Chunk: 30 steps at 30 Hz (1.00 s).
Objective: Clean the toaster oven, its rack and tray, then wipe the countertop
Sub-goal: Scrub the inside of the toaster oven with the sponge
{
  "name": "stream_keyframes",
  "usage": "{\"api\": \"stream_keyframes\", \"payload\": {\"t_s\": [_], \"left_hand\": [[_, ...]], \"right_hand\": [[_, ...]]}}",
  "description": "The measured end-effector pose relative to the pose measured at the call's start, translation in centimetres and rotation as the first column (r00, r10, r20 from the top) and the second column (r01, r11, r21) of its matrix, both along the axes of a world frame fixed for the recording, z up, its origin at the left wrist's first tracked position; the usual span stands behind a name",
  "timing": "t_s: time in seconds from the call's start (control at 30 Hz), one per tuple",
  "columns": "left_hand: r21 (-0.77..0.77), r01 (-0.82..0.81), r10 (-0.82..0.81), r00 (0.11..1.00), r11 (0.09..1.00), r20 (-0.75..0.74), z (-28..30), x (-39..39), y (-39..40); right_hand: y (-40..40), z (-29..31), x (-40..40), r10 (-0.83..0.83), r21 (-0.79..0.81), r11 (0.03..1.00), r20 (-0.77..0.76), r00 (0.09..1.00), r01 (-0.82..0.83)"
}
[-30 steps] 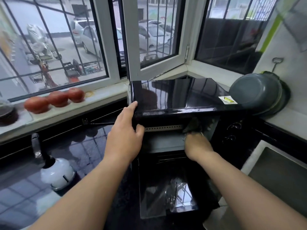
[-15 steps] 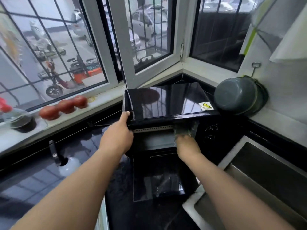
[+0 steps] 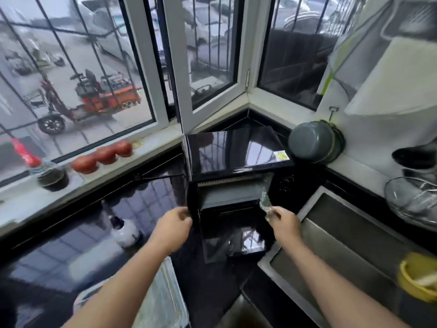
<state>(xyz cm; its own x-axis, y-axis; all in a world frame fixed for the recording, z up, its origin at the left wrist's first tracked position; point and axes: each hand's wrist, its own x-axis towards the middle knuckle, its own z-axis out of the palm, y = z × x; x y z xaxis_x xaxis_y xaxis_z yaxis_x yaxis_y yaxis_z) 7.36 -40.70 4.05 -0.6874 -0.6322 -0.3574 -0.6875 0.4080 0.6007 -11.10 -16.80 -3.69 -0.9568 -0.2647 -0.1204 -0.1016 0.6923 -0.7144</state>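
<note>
Oven [image 3: 234, 150] sits black and glossy in the corner of the dark table [image 3: 142, 200], under the barred windows, its door [image 3: 233, 235] dropped open flat toward the person. Both hands are out in front of it, well apart. The left hand [image 3: 173, 227] hovers at the oven's lower left front corner with fingers loosely curled; whether it touches the oven is blurred and I cannot tell. The right hand [image 3: 285, 224] pinches a small crumpled rag [image 3: 265, 202] that sticks up in front of the open cavity's right edge. A metal tray [image 3: 163, 297] lies on the table at the near edge, under the left forearm. Right of the oven is a steel sink [image 3: 350, 245], with a yellow bowl [image 3: 418, 278] at its near right. A grey pan [image 3: 312, 142] leans against the wall behind the oven's right side. Three tomatoes [image 3: 104, 156] lie in a row on the sill, and a white bottle [image 3: 125, 233] stands on the table left of the hands
</note>
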Motion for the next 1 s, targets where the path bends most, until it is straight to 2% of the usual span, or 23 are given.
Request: {"api": "stream_keyframes", "payload": {"t_s": [0.13,0.23,0.3,0.4,0.47,0.57,0.63,0.73,0.9,1.0], "left_hand": [[0.331,-0.176,0.195,0.980,0.927,-0.025,-6.9,4.9,3.6],[0.454,-0.307,0.374,0.925,0.837,-0.063,-8.4,5.0,4.5],[0.408,-0.346,0.424,0.898,0.845,-0.117,-7.9,3.3,3.9],[0.215,-0.344,0.396,0.872,0.914,-0.288,-5.1,-1.7,2.1],[0.105,-0.289,0.307,0.874,0.951,-0.377,-3.3,-5.8,0.9],[-0.022,-0.254,0.221,0.877,0.967,-0.426,-2.7,-9.8,-1.0],[-0.030,-0.274,0.234,0.868,0.961,-0.437,-2.8,-10.6,-1.9],[0.066,-0.324,0.318,0.838,0.944,-0.444,-2.8,-10.7,-2.3],[0.022,-0.355,0.341,0.875,0.935,-0.344,-2.7,-11.3,-2.6],[0.036,-0.358,0.352,0.887,0.933,-0.300,-2.1,-11.4,-2.5]], "right_hand": [[2.0,0.9,2.0,-0.171,-0.175,0.967,0.105,0.980,0.187],[3.0,1.8,2.6,-0.260,-0.384,0.854,0.271,0.927,0.352],[3.4,2.6,2.6,-0.251,-0.492,0.758,0.386,0.888,0.428],[3.4,4.0,1.9,-0.203,-0.565,0.658,0.503,0.840,0.498],[3.1,4.0,1.1,-0.189,-0.548,0.663,0.536,0.823,0.510],[2.4,3.4,0.0,-0.125,-0.521,0.708,0.572,0.811,0.476],[2.3,2.9,-0.8,-0.107,-0.514,0.715,0.588,0.801,0.473],[2.4,2.5,-2.4,-0.103,-0.498,0.730,0.597,0.796,0.468],[1.9,1.8,-3.9,-0.071,-0.513,0.725,0.607,0.791,0.459],[1.2,2.5,-3.5,-0.028,-0.516,0.758,0.585,0.810,0.399]]}}
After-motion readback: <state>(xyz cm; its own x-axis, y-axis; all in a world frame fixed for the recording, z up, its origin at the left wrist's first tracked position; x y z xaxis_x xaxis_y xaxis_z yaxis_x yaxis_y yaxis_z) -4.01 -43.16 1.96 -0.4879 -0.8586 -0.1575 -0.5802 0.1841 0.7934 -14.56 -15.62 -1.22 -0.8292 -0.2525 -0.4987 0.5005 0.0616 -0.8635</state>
